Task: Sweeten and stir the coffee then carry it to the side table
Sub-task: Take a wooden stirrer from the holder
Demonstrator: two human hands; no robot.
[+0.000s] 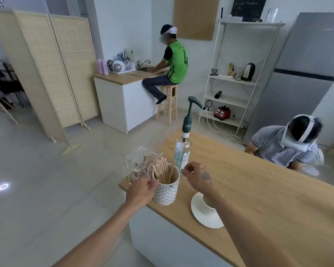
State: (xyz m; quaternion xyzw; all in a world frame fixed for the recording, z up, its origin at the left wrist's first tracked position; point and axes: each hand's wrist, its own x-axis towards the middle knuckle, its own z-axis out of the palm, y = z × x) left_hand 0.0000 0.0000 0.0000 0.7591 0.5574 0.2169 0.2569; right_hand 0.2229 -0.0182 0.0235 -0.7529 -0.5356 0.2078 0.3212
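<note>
A white coffee cup (pixel 207 204) stands on a white saucer (pixel 202 218) near the front edge of the wooden counter (pixel 258 189); my right forearm hides part of the cup. A patterned holder (pixel 166 191) full of wooden stir sticks (pixel 161 171) stands at the counter's left corner. My left hand (pixel 141 191) rests against the holder's left side. My right hand (pixel 198 177) hovers just right of the sticks, fingers pinched near a stick's tip; whether it grips one is unclear. Behind stands a clear syrup bottle (pixel 182 153) with a green pump (pixel 191 105).
A clear acrylic box (pixel 141 162) sits behind the holder. A person in grey (pixel 285 143) crouches at the counter's far side. Another person in green (pixel 174 64) sits on a stool (pixel 167 105) at the sink counter. A folding screen (pixel 46 70), shelf unit (pixel 237 74) and fridge (pixel 301 74) line the room.
</note>
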